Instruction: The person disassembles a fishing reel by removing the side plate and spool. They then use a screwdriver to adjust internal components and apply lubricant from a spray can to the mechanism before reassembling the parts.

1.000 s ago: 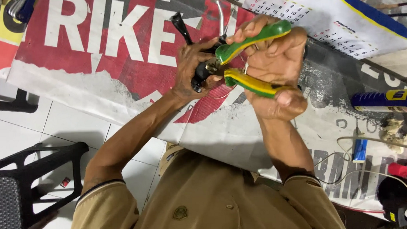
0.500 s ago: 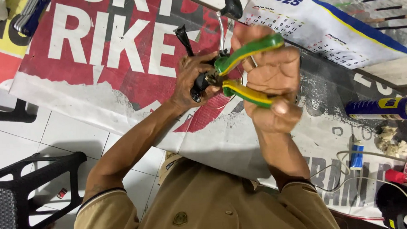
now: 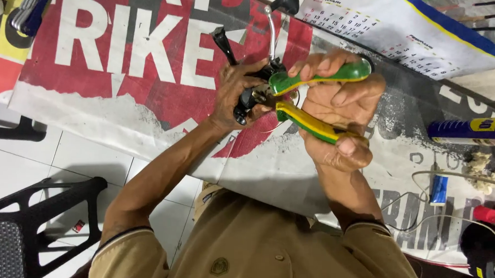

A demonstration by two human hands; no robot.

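Observation:
My right hand (image 3: 339, 105) grips a pair of pliers with green and yellow handles (image 3: 312, 101), fingers wrapped round both handles. The plier jaws meet a small black metal lever assembly (image 3: 251, 92) that my left hand (image 3: 232, 95) holds from the left. A black lever arm (image 3: 223, 44) and a thin silver lever (image 3: 269, 31) stick up from the assembly. Both hands hover over a red, white and grey printed banner (image 3: 135, 55) spread on the floor.
A wall calendar (image 3: 397, 35) lies at the upper right. A blue and yellow tube (image 3: 469, 132), a small blue item (image 3: 439, 190), a thin cable (image 3: 425, 215) and a red-capped thing (image 3: 489, 215) lie at the right. A black plastic stool (image 3: 26, 234) stands at the lower left on white tiles.
The view has shifted slightly, so the hands and pliers sit a little lower in the picture. The grip on pliers and lever assembly is the same.

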